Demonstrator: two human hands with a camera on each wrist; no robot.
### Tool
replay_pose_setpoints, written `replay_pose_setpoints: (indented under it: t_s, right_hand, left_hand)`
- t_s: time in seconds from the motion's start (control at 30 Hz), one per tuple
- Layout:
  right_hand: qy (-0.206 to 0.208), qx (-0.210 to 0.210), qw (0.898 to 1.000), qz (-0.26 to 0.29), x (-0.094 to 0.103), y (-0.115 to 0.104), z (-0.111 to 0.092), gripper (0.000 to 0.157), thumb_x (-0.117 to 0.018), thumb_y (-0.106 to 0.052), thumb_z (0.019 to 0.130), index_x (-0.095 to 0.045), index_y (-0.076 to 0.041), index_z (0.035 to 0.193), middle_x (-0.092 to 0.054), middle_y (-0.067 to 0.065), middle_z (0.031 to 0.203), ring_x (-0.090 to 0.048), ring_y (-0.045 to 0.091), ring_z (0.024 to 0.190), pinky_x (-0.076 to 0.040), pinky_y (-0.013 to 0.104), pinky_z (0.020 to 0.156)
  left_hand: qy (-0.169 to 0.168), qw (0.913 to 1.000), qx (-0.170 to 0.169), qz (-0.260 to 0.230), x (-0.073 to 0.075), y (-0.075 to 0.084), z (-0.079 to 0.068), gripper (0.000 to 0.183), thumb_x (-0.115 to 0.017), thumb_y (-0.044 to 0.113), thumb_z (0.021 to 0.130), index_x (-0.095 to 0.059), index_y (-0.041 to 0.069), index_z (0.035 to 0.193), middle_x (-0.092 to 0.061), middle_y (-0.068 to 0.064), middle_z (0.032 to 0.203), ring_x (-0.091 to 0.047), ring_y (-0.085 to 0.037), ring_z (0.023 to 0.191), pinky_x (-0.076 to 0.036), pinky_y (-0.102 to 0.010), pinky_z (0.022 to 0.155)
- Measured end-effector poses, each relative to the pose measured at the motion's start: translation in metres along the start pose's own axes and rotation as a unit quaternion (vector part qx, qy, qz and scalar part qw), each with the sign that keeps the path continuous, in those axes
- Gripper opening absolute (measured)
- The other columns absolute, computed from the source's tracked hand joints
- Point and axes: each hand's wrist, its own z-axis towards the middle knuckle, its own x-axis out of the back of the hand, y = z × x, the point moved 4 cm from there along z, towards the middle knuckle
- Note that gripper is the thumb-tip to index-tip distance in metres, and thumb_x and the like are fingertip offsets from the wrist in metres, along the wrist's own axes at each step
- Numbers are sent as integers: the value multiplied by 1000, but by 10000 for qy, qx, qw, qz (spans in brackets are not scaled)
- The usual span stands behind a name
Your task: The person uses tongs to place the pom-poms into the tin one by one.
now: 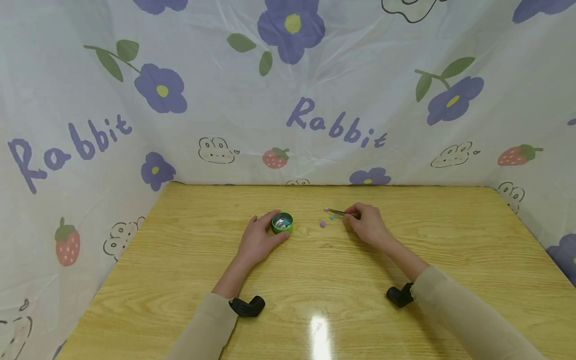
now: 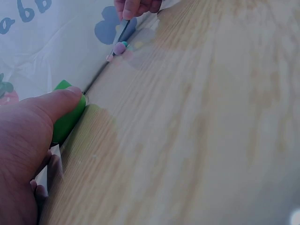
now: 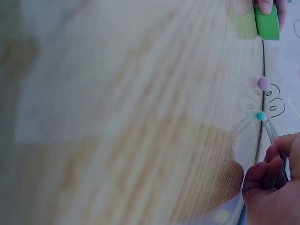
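My left hand (image 1: 259,239) holds a small round green bowl (image 1: 291,228), thumb on the near side and fingers around the far side. A shiny inner wall and a few small bits, one bluish, show inside it. Between the thumb and fingers of my right hand (image 1: 368,226) is a pair of metal tweezers (image 1: 336,212), pointing left. Their tips meet a small pink ball (image 1: 326,209). Just below the tweezers lies a small teal ball (image 1: 332,217), and a larger purple ball (image 1: 322,224) sits between it and the bowl.
The wooden table (image 1: 315,280) carries these things and ends at a printed cloth (image 1: 252,115) hanging behind and at the sides. Black wrist mounts (image 1: 247,306) sit at both sleeve cuffs. A bright light reflection falls on the table's near part.
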Motion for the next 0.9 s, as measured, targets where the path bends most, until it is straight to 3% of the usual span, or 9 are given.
replay_pose_setpoints:
  t_s: [0.57,0.9]
  right_hand:
    - [342,9,9984,440,8,-11,4,17,-63,-5,102,-70,5,113,-68,16,82,-57,17,56,-43,27,51]
    - [666,289,9966,386,6,-27,5,16,-68,-4,99,-73,6,110,-72,14,89,-63,23,78,-50,29,67]
  left_hand:
    - [7,10000,7,-35,1,0,-1,69,-81,35,91,-55,12,150,-61,-14,141,-42,-45,141,-22,-57,123]
    - [23,10000,13,-31,0,0,-1,68,-81,35,90,-55,12,149,-62,-14,141,-42,-46,141,-22,-58,122]
